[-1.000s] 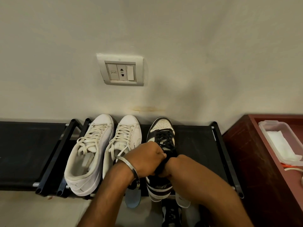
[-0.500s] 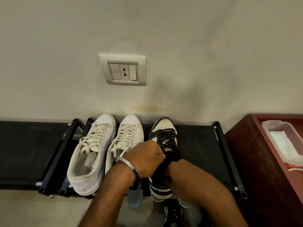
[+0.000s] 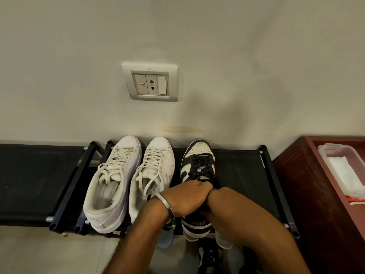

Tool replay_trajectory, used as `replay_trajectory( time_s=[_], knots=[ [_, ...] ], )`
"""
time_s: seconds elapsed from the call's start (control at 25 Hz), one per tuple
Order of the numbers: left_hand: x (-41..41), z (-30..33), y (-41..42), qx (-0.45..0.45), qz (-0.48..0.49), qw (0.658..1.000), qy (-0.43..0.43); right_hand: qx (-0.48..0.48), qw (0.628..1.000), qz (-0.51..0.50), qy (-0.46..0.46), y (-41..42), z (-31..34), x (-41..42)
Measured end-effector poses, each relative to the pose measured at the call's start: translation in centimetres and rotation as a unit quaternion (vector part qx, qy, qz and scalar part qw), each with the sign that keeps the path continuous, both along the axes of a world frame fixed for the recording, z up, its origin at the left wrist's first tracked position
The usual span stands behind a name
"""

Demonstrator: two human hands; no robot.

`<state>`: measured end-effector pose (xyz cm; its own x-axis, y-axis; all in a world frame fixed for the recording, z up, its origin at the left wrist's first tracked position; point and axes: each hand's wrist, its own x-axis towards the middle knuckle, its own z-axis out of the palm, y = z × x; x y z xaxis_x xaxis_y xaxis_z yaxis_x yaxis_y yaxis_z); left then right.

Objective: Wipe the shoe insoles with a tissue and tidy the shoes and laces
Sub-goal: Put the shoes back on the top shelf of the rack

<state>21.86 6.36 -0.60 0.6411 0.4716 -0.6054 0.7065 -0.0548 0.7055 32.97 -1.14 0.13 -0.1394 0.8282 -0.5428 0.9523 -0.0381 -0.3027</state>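
Observation:
A black-and-white sneaker [image 3: 198,155] with black laces stands toe to the wall on the black shoe rack [image 3: 241,175]. My left hand [image 3: 187,196], a metal bangle on its wrist, curls over the tongue and collar at the shoe's opening. My right hand [image 3: 215,196] bends down at the wrist into that opening. Its fingers are hidden behind my left hand and inside the shoe. No tissue shows in either hand. To the left stand two white sneakers [image 3: 112,180] [image 3: 156,171] side by side with loose cream laces.
A clear plastic box holding white tissues [image 3: 343,169] sits on a dark red wooden cabinet [image 3: 308,184] at the right. A wall socket [image 3: 151,84] is above the shoes. Under the rack's front edge lie another dark shoe [image 3: 209,258] and a light blue item [image 3: 166,240].
My right hand has sunk deeper into the black-and-white sneaker's opening, and my left hand has closed over it. The shoes have not moved.

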Motion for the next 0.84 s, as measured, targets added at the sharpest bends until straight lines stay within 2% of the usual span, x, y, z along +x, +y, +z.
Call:
replay_trajectory(
  time_s=[0.12,0.24,0.4,0.52,0.6,0.68,0.76,0.84],
  knots=[
    [0.5,-0.1,-0.4,-0.053,0.031,0.998,-0.026,0.017,0.998,-0.020,0.050,-0.7,0.8,0.6],
    [0.1,-0.9,0.2,-0.054,0.029,0.998,-0.011,0.007,0.998,-0.010,0.066,-0.7,1.1,1.0],
    [-1.8,0.5,1.6,-0.064,0.078,0.993,-0.064,0.101,0.988,-0.066,0.097,-0.4,1.3,2.6],
    [-2.3,1.2,2.2,0.016,0.191,0.972,-0.139,0.163,0.966,-0.165,0.114,-0.1,-0.2,3.3],
    [-2.2,0.3,2.5,0.161,0.267,0.939,-0.147,0.214,0.932,-0.262,0.130,0.3,-1.8,3.5],
    [-2.1,-1.0,2.7,0.267,0.254,0.923,-0.114,0.264,0.891,-0.331,0.162,0.5,-3.1,3.4],
    [-1.9,-2.0,2.5,0.264,0.198,0.941,-0.079,0.280,0.872,-0.357,0.183,0.5,-3.8,3.4],
    [-1.8,-2.5,2.2,0.215,0.178,0.958,-0.069,0.264,0.873,-0.361,0.197,0.5,-4.2,3.3]
  ],
)
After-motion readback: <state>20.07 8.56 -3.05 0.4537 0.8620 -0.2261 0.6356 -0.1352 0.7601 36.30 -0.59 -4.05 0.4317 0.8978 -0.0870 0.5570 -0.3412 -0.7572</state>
